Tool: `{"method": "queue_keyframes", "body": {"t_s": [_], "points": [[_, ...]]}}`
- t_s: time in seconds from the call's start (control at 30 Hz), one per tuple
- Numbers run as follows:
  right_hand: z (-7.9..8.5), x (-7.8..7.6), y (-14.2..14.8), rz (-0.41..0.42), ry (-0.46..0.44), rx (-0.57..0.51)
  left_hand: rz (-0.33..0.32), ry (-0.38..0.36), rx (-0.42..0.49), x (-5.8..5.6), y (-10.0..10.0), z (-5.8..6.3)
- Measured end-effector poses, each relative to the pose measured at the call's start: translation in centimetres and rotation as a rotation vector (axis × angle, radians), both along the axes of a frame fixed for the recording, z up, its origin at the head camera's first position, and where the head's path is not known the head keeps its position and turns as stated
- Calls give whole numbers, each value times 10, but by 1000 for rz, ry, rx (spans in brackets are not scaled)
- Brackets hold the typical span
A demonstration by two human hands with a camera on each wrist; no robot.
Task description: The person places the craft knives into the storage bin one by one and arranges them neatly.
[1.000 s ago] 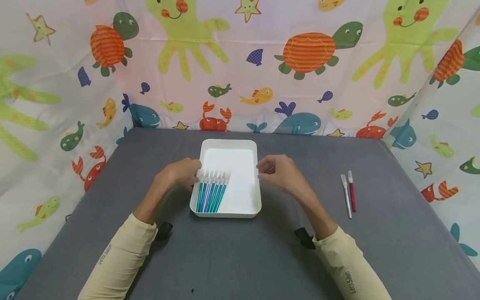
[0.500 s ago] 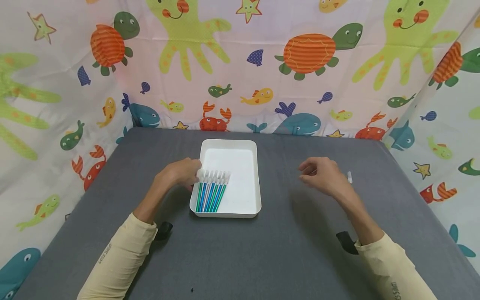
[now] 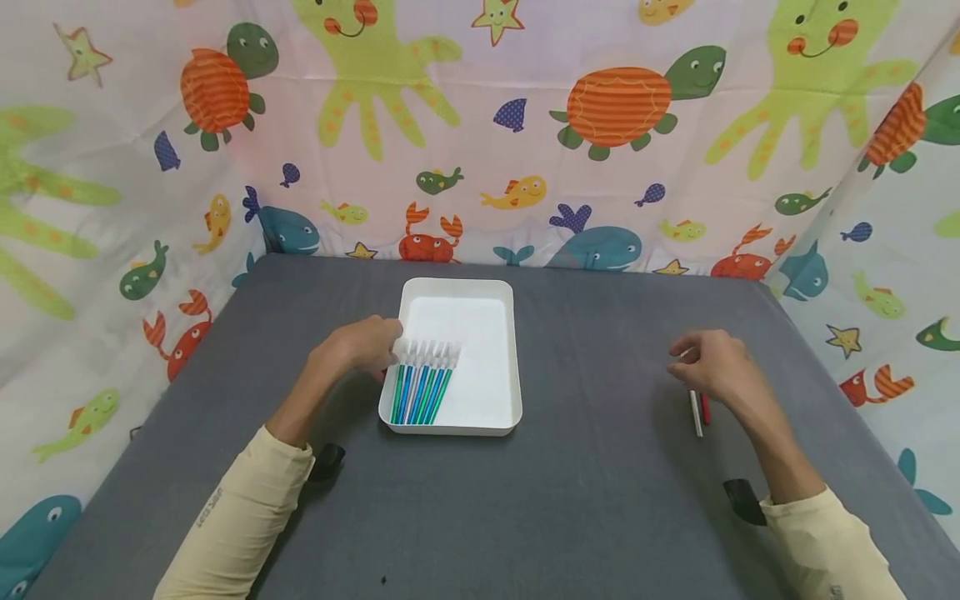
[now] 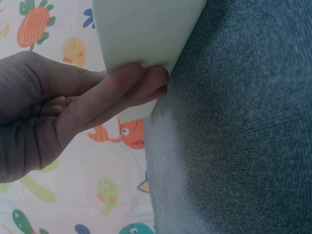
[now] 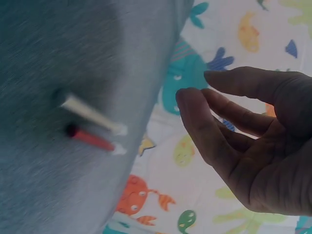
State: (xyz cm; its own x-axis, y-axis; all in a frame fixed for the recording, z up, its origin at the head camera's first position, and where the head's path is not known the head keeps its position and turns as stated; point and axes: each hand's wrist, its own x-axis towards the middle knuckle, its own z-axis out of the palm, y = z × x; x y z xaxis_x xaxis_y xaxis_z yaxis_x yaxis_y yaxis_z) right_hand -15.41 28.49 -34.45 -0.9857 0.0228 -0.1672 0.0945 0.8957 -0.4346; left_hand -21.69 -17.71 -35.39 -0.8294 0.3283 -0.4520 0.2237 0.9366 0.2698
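Observation:
A shallow white tray (image 3: pixel 483 358) sits on the table, its left wall pinched by my left hand (image 3: pixel 365 343). In the left wrist view the fingers (image 4: pixel 112 92) press flat along the tray's outer side, the thumb partly hidden behind the wall. Several slim pen-shaped tools (image 3: pixel 422 392) with clear caps, shaped like craft knives, lie side by side in the tray's front left. At the right, my right hand (image 3: pixel 716 365) hovers over a silver tool (image 3: pixel 697 417) and a red tool (image 3: pixel 705 408). Its fingers are loosely bent with nothing between them; it hides the capped ends in the head view.
Grey cloth (image 3: pixel 570 483) covers the table. A white curtain (image 3: pixel 465 83) printed with sea animals closes off the back and both sides. A tiny dark speck (image 3: pixel 383 579) lies near the front edge.
My right hand has left the tray's right side and moved right across the table to above the silver and red tools. The left hand and tray have stayed put.

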Motion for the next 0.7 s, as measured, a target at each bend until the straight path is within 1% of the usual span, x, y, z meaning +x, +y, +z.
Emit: {"method": "queue_keyframes", "body": {"t_s": [0.13,0.4,0.53,0.7], "points": [[-8,1,8,-35,-39,47,6,2,-8,1,1,1],[-25,0,20,-59,-36,156,-8,15,10,1,0,-1],[-33,0,22,-52,-49,153,-17,21,18,0,-1,-1],[-38,1,22,-39,-9,138,-20,19,18,0,-1,-2]]}}
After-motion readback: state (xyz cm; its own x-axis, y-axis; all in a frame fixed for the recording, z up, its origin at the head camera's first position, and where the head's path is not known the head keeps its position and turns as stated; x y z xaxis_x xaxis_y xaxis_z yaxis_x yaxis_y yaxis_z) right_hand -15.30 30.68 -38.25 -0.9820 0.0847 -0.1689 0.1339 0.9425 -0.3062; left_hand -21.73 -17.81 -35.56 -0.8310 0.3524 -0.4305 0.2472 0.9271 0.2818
